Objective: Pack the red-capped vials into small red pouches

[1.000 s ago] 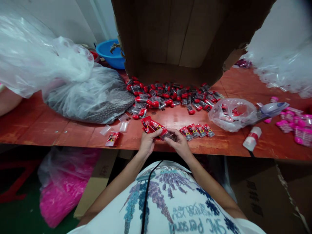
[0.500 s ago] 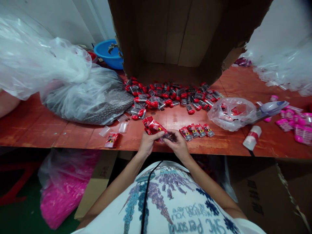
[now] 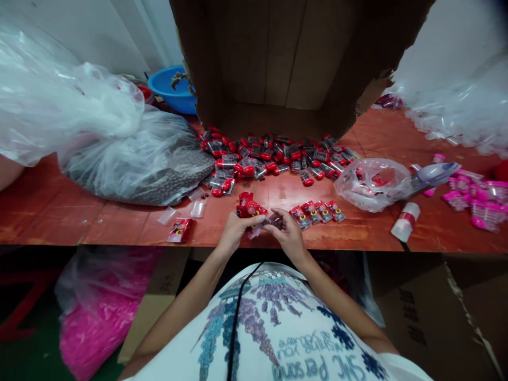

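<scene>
My left hand is closed on a bunch of red printed packets at the front edge of the red table. My right hand pinches a small clear capsule of dark beads right against those packets. Several finished red packets lie in a row just right of my hands. A lone red packet lies to the left. A heap of red-capped clear capsules spills from a tipped cardboard box behind.
A clear bag of dark beads and a big crumpled plastic bag fill the left. A blue basin sits behind. A small clear bag, a white roll and pink capsules lie to the right. Pink bag under table.
My hands have drawn closer together at the table edge, and the bunch of red packets is now gathered tighter in my left hand. The view shifted slightly.
</scene>
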### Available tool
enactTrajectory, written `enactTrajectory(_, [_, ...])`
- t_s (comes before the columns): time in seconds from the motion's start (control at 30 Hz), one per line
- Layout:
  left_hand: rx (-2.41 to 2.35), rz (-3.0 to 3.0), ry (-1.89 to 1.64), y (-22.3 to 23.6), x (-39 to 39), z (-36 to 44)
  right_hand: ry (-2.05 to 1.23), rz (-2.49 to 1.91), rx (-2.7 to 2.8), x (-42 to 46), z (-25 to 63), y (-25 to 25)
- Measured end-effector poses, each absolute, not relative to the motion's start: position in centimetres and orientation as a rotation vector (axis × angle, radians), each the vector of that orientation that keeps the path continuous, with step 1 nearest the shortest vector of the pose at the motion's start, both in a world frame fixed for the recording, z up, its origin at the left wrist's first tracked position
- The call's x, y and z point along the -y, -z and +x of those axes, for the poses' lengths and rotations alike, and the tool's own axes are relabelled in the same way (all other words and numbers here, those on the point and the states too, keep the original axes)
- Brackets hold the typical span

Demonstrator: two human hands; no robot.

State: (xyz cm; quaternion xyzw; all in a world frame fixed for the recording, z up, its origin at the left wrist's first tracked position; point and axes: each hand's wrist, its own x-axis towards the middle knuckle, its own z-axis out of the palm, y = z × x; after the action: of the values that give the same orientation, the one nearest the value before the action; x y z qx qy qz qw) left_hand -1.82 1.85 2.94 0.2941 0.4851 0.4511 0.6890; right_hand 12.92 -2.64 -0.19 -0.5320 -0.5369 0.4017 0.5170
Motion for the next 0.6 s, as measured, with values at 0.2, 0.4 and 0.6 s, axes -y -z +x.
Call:
enactTrajectory(0.2, [-1.158,0.783,-1.043,-2.63,-1.87,-1.74,-0.901,-1.267,1.448,2.86,13.18,-0.73])
enactTrajectory(0.4, [-1.112,0.864,-0.964,-2.73,-1.63,-1.91,-1.007,-1.264,1.276,2.56,13.08,0.08])
enactTrajectory(0.6, [-1.118,0.768,-1.159,-2.69,-1.07,-1.17,-1.048,-1.287,1.173,2.80,12.66,0.03])
